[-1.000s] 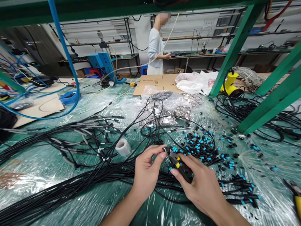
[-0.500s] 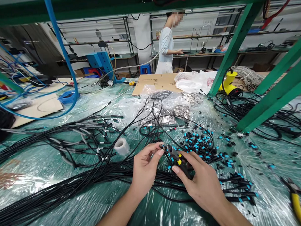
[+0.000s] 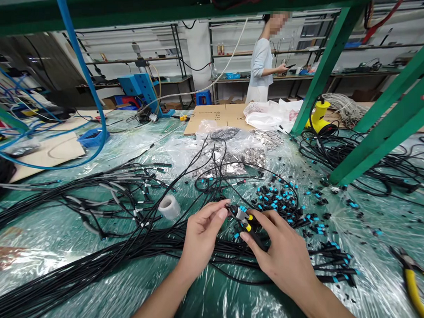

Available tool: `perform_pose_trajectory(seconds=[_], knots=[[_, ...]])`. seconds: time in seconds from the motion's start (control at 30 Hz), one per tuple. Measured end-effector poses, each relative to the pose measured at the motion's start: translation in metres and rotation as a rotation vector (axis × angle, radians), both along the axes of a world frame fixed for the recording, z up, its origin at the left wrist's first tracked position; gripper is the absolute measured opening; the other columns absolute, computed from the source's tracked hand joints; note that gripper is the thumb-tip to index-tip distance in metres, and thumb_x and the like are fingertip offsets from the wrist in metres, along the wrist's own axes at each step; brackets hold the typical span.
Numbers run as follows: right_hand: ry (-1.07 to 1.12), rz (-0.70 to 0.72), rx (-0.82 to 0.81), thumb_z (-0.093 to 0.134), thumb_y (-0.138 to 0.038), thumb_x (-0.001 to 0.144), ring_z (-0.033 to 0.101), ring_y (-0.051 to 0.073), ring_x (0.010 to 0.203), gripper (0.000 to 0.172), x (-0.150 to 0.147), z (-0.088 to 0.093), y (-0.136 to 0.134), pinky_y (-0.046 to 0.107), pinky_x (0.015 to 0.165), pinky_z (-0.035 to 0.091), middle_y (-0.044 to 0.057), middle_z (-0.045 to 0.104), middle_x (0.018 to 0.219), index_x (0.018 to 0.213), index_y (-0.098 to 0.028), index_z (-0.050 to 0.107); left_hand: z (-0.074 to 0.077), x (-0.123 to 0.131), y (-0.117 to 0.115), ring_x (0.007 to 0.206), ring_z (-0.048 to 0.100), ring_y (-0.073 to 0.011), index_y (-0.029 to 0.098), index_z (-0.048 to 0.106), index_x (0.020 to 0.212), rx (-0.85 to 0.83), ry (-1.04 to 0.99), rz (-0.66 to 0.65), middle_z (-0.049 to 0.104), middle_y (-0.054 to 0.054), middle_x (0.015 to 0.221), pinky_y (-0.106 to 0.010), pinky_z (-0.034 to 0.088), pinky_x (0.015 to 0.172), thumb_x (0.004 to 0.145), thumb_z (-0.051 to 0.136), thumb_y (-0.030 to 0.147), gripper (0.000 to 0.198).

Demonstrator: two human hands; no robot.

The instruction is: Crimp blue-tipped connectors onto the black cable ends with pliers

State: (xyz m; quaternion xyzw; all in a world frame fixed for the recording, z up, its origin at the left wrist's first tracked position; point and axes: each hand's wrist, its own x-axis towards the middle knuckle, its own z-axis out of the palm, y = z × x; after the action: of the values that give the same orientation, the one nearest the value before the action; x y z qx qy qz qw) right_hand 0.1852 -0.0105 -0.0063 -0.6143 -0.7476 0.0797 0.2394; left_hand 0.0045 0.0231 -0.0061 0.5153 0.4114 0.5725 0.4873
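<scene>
My right hand (image 3: 281, 254) grips small pliers (image 3: 248, 226) with black and yellow handles, jaws pointing up-left. My left hand (image 3: 202, 237) pinches the end of a thin black cable (image 3: 227, 207) right at the jaws. Both hands hover over a thick bundle of black cables (image 3: 90, 261) that runs across the plastic-covered green table (image 3: 49, 246). Just behind the hands lies a heap of black and blue connectors (image 3: 276, 200). More connector-tipped cable ends (image 3: 336, 270) lie to the right of my right hand.
A roll of clear tape (image 3: 171, 206) sits left of my hands. Yellow-handled pliers (image 3: 411, 282) lie at the right edge. Green frame posts (image 3: 383, 123) stand at the right. Bags of metal parts (image 3: 243, 155), a cardboard sheet (image 3: 216, 116) and a yellow tool (image 3: 319, 115) lie farther back. A person (image 3: 264, 63) stands at a far bench.
My hands stay together on the pliers and cable end, shifting slightly. The person in the background has walked to the right along the far bench.
</scene>
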Motion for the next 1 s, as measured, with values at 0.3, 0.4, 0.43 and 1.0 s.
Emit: perform_pose_trajectory(seconds=[0.3,0.4,0.43,1.0], knots=[[-0.016,0.0,0.014,0.051,-0.054,0.09,0.06,0.025,0.093,0.047,0.001,-0.004,0.0,0.042,0.079,0.052,0.006,0.058,0.108,0.13,-0.03,0.05,-0.002,0.003,0.003,0.075,0.056,-0.0132,0.021,0.075,0.091,-0.132,-0.109,0.038,0.066,0.0,0.074,-0.024,0.044,0.077,0.085,0.067,0.037,0.019],[-0.019,0.003,0.01,0.05,-0.055,0.09,0.059,0.026,0.094,0.049,0.002,-0.004,0.0,0.043,0.081,0.051,0.007,0.058,0.109,0.131,-0.03,0.049,-0.005,0.002,0.004,0.077,0.054,-0.0136,0.022,0.075,0.092,-0.111,-0.085,0.036,0.064,0.0,0.08,-0.024,0.042,0.076,0.086,0.066,0.037,0.019],[-0.019,0.005,0.01,0.05,-0.055,0.089,0.059,0.026,0.094,0.049,0.002,-0.004,0.0,0.044,0.081,0.051,0.007,0.057,0.11,0.132,-0.03,0.049,-0.005,0.002,0.004,0.078,0.053,-0.0137,0.022,0.075,0.092,-0.105,-0.07,0.034,0.063,0.0,0.081,-0.024,0.042,0.076,0.087,0.065,0.037,0.019],[-0.051,0.025,-0.036,0.049,-0.053,0.091,0.066,0.026,0.087,0.045,-0.001,0.007,-0.004,0.04,0.071,0.054,0.007,0.063,0.107,0.129,-0.029,0.053,-0.005,0.004,0.002,0.071,0.051,-0.0153,0.017,0.072,0.089,-0.174,-0.119,0.037,0.06,-0.001,0.069,-0.027,0.04,0.073,0.083,0.068,0.04,0.023]])
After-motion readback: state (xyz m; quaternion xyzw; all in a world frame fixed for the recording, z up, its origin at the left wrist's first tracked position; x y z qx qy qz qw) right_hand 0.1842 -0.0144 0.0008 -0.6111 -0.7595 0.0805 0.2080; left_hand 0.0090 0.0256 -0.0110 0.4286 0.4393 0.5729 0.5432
